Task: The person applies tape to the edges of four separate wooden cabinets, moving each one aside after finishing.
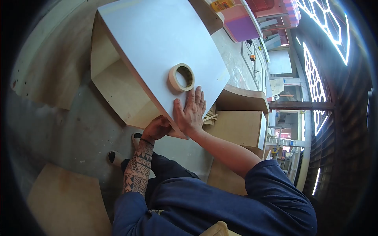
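At the lower left, a flat, tan plywood sheet lies near our feet. Next comes a boxy, open-sided cabinet of pale plywood, topped by a smooth, glossy white rectangular panel. Our left hand curls at that panel's near edge, probably to steady it from below; its fingertips are hidden, so we cannot tell how firmly it grips. On the panel, a round, cream-coloured roll of tape lies flat, presumably kept within easy reach. Our right hand spreads palm-down just beside it, fingers extended and grasping nothing, seemingly bracing the surface. Further right stands a box-shaped plywood unit with a white-faced edge.
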Action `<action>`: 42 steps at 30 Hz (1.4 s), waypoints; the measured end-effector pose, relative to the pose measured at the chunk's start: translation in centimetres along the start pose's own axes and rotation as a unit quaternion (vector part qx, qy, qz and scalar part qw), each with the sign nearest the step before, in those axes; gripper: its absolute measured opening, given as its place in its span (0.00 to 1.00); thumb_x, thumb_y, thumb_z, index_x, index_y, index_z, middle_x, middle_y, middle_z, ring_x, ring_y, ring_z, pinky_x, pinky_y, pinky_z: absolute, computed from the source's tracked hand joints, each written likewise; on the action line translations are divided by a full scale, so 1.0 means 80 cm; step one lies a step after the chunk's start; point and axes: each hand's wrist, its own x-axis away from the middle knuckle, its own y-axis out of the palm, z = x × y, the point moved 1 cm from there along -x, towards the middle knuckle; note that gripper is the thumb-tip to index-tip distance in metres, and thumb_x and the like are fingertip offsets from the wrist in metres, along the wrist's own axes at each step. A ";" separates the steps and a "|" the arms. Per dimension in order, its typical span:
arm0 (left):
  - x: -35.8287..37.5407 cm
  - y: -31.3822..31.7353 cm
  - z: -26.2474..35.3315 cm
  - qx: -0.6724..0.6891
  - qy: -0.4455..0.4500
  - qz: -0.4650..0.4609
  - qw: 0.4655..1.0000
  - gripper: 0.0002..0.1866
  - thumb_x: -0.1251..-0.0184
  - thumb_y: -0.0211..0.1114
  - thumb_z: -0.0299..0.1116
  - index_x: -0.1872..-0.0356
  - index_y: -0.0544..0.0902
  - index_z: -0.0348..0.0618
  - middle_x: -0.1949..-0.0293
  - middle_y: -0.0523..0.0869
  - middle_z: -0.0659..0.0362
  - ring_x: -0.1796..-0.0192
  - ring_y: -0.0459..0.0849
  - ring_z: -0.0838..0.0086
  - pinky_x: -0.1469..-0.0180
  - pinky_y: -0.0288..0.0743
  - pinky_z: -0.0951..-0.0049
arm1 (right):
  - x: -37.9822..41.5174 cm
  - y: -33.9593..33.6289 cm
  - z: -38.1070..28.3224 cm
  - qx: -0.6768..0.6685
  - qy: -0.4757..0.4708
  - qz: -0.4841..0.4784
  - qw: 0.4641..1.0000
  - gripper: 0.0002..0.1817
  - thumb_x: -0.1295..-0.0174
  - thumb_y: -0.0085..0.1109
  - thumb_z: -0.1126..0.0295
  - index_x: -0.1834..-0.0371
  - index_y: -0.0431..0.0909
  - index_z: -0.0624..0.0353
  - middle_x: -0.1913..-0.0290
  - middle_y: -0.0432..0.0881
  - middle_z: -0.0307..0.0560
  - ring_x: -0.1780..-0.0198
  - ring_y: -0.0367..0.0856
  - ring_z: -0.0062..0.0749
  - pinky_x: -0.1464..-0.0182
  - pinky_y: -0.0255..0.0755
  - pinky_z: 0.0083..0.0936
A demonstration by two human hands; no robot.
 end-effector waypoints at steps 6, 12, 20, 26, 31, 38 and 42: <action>0.004 -0.003 0.004 0.000 0.009 -0.008 1.000 0.36 0.31 0.68 0.35 0.21 0.74 0.42 0.21 0.76 0.57 0.18 0.72 0.60 0.13 0.57 0.52 | -0.001 0.000 -0.002 -0.024 0.009 0.001 1.000 0.50 0.21 0.49 0.36 0.08 0.49 0.58 0.10 0.45 0.75 0.09 0.40 0.72 0.12 0.33 0.63; 0.003 0.014 0.009 -0.012 0.009 0.016 1.000 0.39 0.30 0.69 0.39 0.17 0.70 0.48 0.16 0.70 0.58 0.14 0.66 0.59 0.12 0.55 0.50 | 0.001 -0.003 -0.004 -0.022 0.013 0.002 1.000 0.51 0.23 0.51 0.37 0.08 0.48 0.58 0.10 0.46 0.75 0.09 0.40 0.72 0.12 0.33 0.66; -0.001 0.032 0.012 0.014 0.030 0.005 0.999 0.50 0.29 0.70 0.48 0.09 0.56 0.53 0.11 0.59 0.58 0.10 0.57 0.57 0.11 0.51 0.46 | -0.001 -0.003 -0.002 -0.056 0.021 0.013 0.998 0.53 0.26 0.54 0.36 0.08 0.50 0.58 0.10 0.46 0.75 0.09 0.40 0.72 0.12 0.31 0.65; -0.007 0.068 0.017 -0.047 -0.016 0.077 0.996 0.56 0.27 0.64 0.64 0.07 0.46 0.55 0.08 0.51 0.56 0.08 0.51 0.56 0.10 0.46 0.46 | 0.003 -0.011 0.004 -0.082 0.028 0.000 0.996 0.53 0.25 0.51 0.36 0.07 0.46 0.57 0.09 0.41 0.73 0.08 0.35 0.70 0.11 0.27 0.62; 0.019 0.043 0.018 0.001 -0.003 0.085 0.996 0.52 0.22 0.53 0.69 0.09 0.53 0.46 0.09 0.56 0.53 0.09 0.54 0.54 0.10 0.44 0.46 | 0.002 -0.022 0.004 -0.112 0.036 -0.005 0.993 0.53 0.26 0.51 0.37 0.07 0.46 0.59 0.09 0.41 0.73 0.08 0.34 0.70 0.11 0.25 0.63; -0.014 0.122 0.009 0.004 0.018 0.176 0.984 0.51 0.18 0.42 0.76 0.09 0.53 0.49 0.10 0.57 0.53 0.10 0.54 0.52 0.10 0.42 0.43 | 0.007 -0.020 0.006 -0.166 0.033 -0.001 0.986 0.53 0.24 0.51 0.37 0.07 0.46 0.60 0.08 0.39 0.73 0.08 0.31 0.69 0.11 0.21 0.64; -0.048 0.152 0.001 -0.057 0.010 0.185 0.981 0.49 0.16 0.42 0.73 0.08 0.49 0.52 0.09 0.53 0.53 0.09 0.52 0.53 0.10 0.45 0.45 | 0.008 -0.025 0.011 -0.185 0.030 -0.019 0.982 0.52 0.23 0.49 0.37 0.07 0.45 0.60 0.08 0.37 0.72 0.07 0.28 0.68 0.11 0.19 0.64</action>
